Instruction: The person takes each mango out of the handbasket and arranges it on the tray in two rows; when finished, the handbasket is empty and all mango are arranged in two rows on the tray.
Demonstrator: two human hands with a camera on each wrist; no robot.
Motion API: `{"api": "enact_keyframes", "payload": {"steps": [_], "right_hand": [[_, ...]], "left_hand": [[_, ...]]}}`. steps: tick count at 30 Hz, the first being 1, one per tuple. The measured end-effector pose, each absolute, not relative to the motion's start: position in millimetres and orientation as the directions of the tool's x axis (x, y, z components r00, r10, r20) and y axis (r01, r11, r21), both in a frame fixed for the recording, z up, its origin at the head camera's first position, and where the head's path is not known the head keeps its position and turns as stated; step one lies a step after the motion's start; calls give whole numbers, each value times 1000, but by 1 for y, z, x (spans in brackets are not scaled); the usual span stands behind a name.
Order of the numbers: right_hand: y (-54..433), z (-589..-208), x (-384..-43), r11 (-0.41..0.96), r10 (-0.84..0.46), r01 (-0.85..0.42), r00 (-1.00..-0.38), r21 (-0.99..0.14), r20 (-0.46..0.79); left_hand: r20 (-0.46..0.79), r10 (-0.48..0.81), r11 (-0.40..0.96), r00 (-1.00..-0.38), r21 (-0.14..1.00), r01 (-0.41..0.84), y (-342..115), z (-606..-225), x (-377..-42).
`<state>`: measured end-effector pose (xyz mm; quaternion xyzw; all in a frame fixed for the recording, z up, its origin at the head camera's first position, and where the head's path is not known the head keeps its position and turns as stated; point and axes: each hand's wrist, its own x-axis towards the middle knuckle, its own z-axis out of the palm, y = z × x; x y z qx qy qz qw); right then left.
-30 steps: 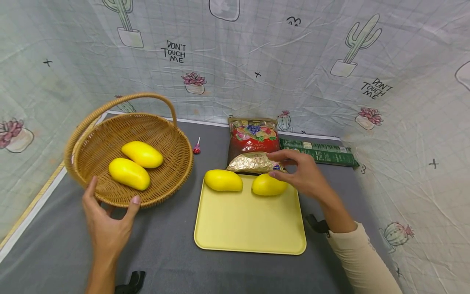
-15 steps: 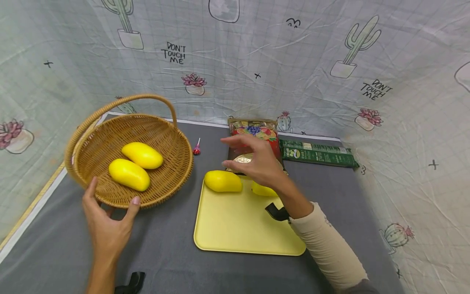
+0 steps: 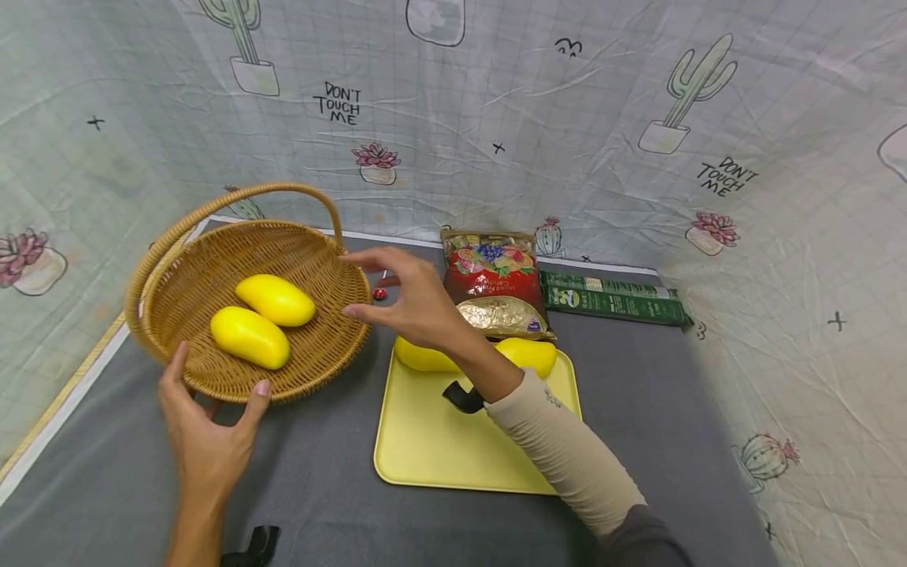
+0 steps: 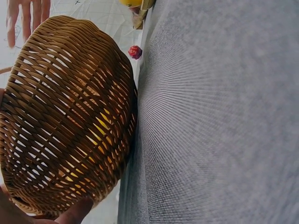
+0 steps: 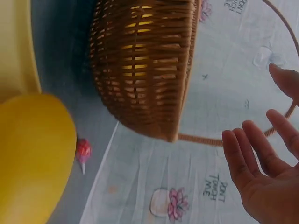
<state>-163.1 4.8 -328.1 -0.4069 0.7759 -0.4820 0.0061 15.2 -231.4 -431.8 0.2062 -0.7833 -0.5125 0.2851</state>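
Note:
At the left of the head view my left hand (image 3: pixel 209 441) grips the near rim of a wicker basket (image 3: pixel 205 260), thumb and fingers spread along it. Inside the basket lie two yellow mangoes, a rear mango (image 3: pixel 276 299) and a nearer mango (image 3: pixel 249 336). My right hand (image 3: pixel 411 303) holds nothing. It hovers by the basket's right rim, thumb and fingers apart; in the right wrist view its fingers (image 5: pixel 247 149) are extended near the basket handle (image 5: pixel 201 139). A lollipop (image 3: pixel 379 294) on the table is partly hidden by this hand.
A yellow tray (image 3: pixel 439 441) carries a left mango (image 3: pixel 425 358), partly covered by my forearm, and a right mango (image 3: pixel 530 356). Behind it stand a red and gold candy bag (image 3: pixel 489 272) and flat green packets (image 3: pixel 616 299). A patterned cloth (image 3: pixel 460 118) backs the grey table.
My right hand has swept left, from above the tray's right mango, past the candy bag, to the basket's right rim. The left hand and basket have stayed still.

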Motion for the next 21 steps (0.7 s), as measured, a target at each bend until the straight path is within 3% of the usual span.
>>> {"api": "enact_keyframes", "payload": {"steps": [10, 21], "right_hand": [[-44, -332, -167, 338, -681, -601, -687, -725, 253], [-95, -349, -181, 409, -738, -615, -657, -674, 152]], "left_hand": [[236, -610, 391, -757, 920, -28, -233, -432, 15], [240, -606, 395, -758, 918, -25, -232, -430, 15]]}}
